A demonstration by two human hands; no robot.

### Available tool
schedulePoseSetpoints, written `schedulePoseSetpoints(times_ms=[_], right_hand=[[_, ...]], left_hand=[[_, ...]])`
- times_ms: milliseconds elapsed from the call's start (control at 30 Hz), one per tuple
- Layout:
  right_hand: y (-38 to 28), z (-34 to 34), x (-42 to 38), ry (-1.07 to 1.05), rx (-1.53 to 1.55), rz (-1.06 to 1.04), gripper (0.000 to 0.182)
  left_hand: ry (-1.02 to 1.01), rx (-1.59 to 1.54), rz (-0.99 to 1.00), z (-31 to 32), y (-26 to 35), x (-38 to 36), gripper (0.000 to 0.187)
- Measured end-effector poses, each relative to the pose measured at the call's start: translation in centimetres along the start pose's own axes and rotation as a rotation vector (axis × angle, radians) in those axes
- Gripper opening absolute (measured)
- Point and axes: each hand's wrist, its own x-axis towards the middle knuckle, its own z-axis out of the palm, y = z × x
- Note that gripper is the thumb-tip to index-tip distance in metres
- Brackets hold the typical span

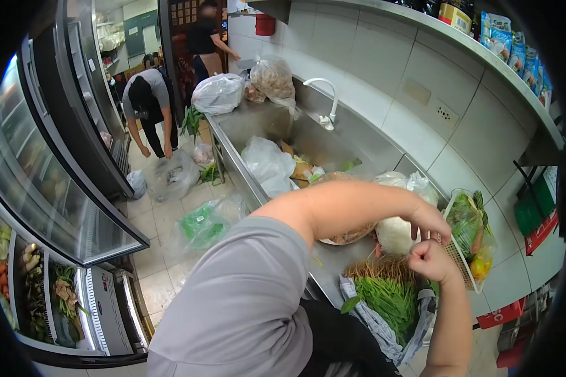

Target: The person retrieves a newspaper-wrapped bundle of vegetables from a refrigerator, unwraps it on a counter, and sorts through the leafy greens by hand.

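My left hand (431, 221) reaches across beside the perforated basket (457, 251), its bent fingers somewhat apart and nothing visible in them. Just below it, my right hand (432, 260) is curled closed near the basket's side; whatever is in it, if anything, is hidden. Bagged greens and a yellow vegetable (481, 264) fill the basket. A white plastic bag (396, 235) lies left of my hands. Under them, a bundle of leafy greens (387, 305) with brown roots (383, 270) rests on a pale wrapping (358, 305).
A steel sink (233, 151) with a white faucet (331, 107) and plastic bags lies ahead. At left, a glass fridge door (56, 157) stands open. One person (148, 94) bends over a bag on the floor; another person (202, 41) stands behind. A shelf (484, 60) overhangs on the right.
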Motion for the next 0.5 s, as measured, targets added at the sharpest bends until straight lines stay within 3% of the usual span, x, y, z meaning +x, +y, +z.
schedulePoseSetpoints(times_ms=[100, 267, 333, 367, 400, 467, 500], right_hand=[[-2.4, 0.3, -0.9, -0.014, -0.070, -0.001, 0.035], [5.1, -3.1, -4.1, 0.190, 0.012, -0.056, 0.035], [5.0, -2.6, -2.8, 0.239, 0.035, 0.008, 0.034], [4.9, -0.9, -0.8, 0.114, 0.049, -0.012, 0.034], [2.0, 1.2, 0.5, 0.073, -0.078, -0.083, 0.037], [-0.8, 2.7, 1.9, -0.042, -0.083, -0.015, 0.039], [0.2, 2.7, 2.2, -0.027, -0.049, 0.014, 0.038]], left_hand=[[-0.021, 0.020, -0.002, -0.4, 0.9, -1.5, 0.062], [0.156, -0.015, -0.132, -6.3, -1.8, -6.1, 0.069], [0.089, 0.015, -0.115, -4.4, -2.0, -3.8, 0.071], [0.060, 0.029, -0.105, -2.9, -2.0, -2.3, 0.072], [-0.045, -0.009, -0.071, -0.9, -2.2, 0.0, 0.066], [-0.229, -0.075, -0.012, 2.4, -1.7, 1.9, 0.052], [-0.181, -0.116, -0.049, 2.5, -1.5, 1.6, 0.049]])
